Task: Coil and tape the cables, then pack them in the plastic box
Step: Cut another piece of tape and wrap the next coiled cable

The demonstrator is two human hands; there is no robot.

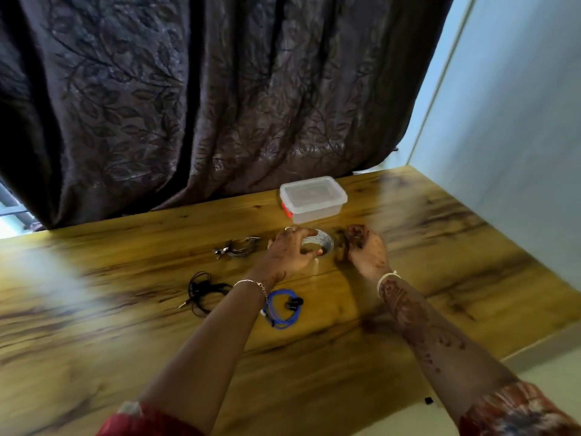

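Gripping the tape roll [323, 243], left hand [292, 251] sits near the lidded plastic box [314, 199]; right hand's [366, 251] grasp unclear.

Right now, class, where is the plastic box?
Head view, near centre: the box sits closed at the far edge of the table, by the curtain, just beyond the tape roll the left hand holds.

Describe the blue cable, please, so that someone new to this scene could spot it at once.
On the wooden table, find the left hand gripping the tape roll. Just nearer the person than that wrist lies the blue cable, loosely coiled. It alone is bright blue; the black cable and grey cable lie farther left.
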